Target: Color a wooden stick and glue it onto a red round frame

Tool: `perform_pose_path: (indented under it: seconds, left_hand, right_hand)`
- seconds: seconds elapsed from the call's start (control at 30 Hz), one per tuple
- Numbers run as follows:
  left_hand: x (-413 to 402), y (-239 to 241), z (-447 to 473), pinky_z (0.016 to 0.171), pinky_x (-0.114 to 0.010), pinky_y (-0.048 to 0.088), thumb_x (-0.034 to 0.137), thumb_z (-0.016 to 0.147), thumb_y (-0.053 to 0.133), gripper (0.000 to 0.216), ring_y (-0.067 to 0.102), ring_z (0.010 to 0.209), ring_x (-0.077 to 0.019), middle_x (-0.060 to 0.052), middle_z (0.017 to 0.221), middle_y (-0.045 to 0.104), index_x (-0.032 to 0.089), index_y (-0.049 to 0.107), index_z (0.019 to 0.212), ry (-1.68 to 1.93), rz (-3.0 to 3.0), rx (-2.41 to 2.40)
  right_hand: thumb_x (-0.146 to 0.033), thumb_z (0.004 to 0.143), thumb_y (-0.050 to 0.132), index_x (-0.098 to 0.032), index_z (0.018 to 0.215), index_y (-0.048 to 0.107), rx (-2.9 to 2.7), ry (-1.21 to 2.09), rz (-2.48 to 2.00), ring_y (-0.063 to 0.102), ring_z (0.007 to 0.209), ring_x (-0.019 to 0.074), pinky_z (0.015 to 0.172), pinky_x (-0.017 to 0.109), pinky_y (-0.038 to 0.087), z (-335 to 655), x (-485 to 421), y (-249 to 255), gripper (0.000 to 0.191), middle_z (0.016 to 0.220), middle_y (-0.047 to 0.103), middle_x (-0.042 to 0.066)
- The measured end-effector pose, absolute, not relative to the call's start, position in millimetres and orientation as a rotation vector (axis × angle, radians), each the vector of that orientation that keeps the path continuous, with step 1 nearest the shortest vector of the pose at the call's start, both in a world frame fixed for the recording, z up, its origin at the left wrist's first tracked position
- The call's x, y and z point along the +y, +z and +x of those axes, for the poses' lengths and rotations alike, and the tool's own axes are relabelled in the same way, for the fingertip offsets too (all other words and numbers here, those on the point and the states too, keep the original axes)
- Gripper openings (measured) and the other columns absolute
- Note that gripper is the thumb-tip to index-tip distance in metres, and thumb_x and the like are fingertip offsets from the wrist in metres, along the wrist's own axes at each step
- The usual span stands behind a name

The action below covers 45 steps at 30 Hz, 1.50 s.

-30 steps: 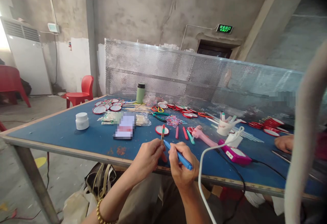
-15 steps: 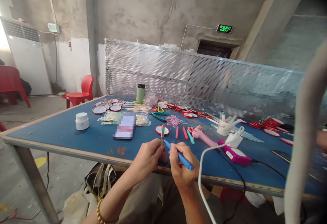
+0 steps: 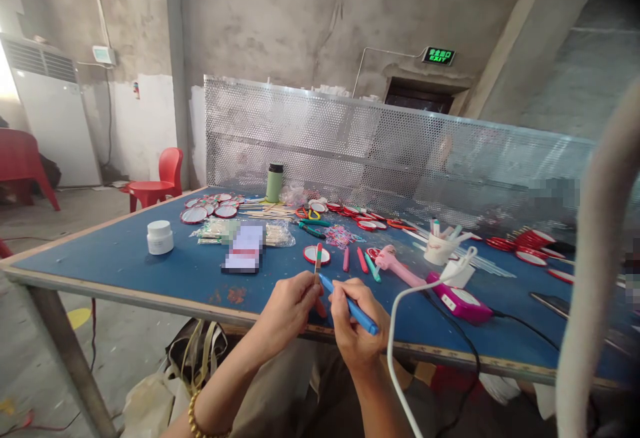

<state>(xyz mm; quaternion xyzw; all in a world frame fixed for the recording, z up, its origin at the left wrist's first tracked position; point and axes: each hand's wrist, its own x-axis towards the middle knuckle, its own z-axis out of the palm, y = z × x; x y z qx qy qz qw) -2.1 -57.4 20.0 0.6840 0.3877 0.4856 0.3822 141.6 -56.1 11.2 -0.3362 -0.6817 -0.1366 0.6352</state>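
My left hand (image 3: pixel 289 305) is closed around a flat wooden stick (image 3: pixel 319 259) whose upper end is coloured red and green. Pinched in my right hand (image 3: pixel 361 323) is a blue marker pen (image 3: pixel 357 310), its tip at or very near the stick just above my left fingers. Beyond the stick lies a round white disc with a red rim (image 3: pixel 324 255). A pink marker (image 3: pixel 346 259), a red marker (image 3: pixel 363 260) and a teal marker (image 3: pixel 373 267) lie to its right, beside a pink glue gun (image 3: pixel 400 268).
A phone (image 3: pixel 245 245) lies on packs of sticks at left, near a white jar (image 3: pixel 160 237). A green bottle (image 3: pixel 275 183) stands behind. At right are a paper cup of pens (image 3: pixel 437 250), a magenta power box (image 3: pixel 463 299) and a white cable (image 3: pixel 393 338) looping close to my right forearm.
My hands, the stick and the marker hold almost the same position, with the pen tip shifted very slightly. Another person's hand at the right edge has gone from view.
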Motion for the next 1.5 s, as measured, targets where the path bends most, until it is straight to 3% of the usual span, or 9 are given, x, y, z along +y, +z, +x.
perform_pose_path:
  seconds: [0.73, 1.0, 1.5]
  left_hand:
    - [-58.9, 23.3, -2.7, 0.045, -0.019, 0.033, 0.038, 0.098, 0.042, 0.033, 0.045, 0.043, -0.0081, 0.004, 0.06, 0.059, 0.02, 0.05, 0.072, 1.223, 1.808, 1.054]
    - [-57.3, 20.6, -2.5, 0.044, -0.019, 0.034, 0.04, 0.099, 0.041, 0.031, 0.045, 0.042, -0.0074, 0.003, 0.069, 0.065, 0.019, 0.053, 0.079, 1.231, 1.787, 1.014]
    - [-59.3, 24.3, -3.2, 0.046, -0.02, 0.033, 0.038, 0.098, 0.042, 0.033, 0.046, 0.044, -0.0094, 0.006, 0.053, 0.051, 0.02, 0.049, 0.071, 1.228, 1.818, 1.059]
  right_hand:
    - [-0.016, 0.094, 0.056, -0.019, 0.085, 0.062, -1.597, -0.413, -0.732, 0.066, 0.058, 0.0149, 0.057, 0.025, 0.049, 138.7, -58.3, 18.3, 0.012, 0.068, 0.068, 0.001]
    - [-0.017, 0.093, 0.057, -0.018, 0.085, 0.063, -1.597, -0.309, -0.764, 0.063, 0.056, 0.0137, 0.051, 0.024, 0.042, 143.7, -55.8, 10.8, 0.01, 0.069, 0.067, 0.001]
    - [-0.014, 0.094, 0.055, -0.018, 0.087, 0.062, -1.62, -0.454, -0.732, 0.066, 0.059, 0.0145, 0.059, 0.025, 0.05, 138.1, -59.7, 19.2, 0.011, 0.069, 0.068, 0.001]
